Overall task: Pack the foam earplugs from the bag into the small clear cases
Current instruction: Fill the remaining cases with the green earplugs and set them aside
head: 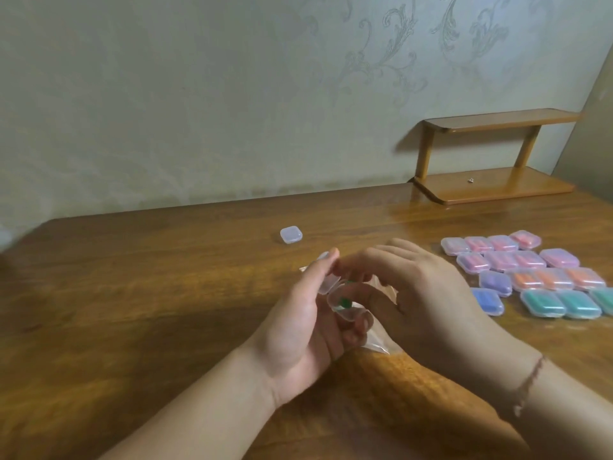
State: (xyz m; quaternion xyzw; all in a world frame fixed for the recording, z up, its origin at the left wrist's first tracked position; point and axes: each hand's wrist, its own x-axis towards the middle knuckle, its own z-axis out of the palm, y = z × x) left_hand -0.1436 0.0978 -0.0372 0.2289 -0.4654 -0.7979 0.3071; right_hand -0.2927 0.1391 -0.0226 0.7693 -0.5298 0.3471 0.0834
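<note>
Holding an open clear case (335,295) in the left hand (300,327), we judge the step in hand to be loading: a green earplug (345,302) sits in the case, and the right hand (428,293) reaches in over it with curled fingers; we cannot tell whether those fingers pinch a second plug. The left thumb and fingers curl round the case, lid raised. A clear plastic bag (381,343) lies on the wooden table (132,310) under both hands; its contents are not visible. The next move, in our judgement, calls for seating the plug fully, then pressing the lid down until it closes, with care not to trap foam in the hinge. Counted: 1 case in hand; 1 empty closed case (291,234) well apart toward the wall; about 16 filled cases (530,273) grouped at the right, the edge cutting off the count. A wooden shelf (491,157) stands at the far right corner.
</note>
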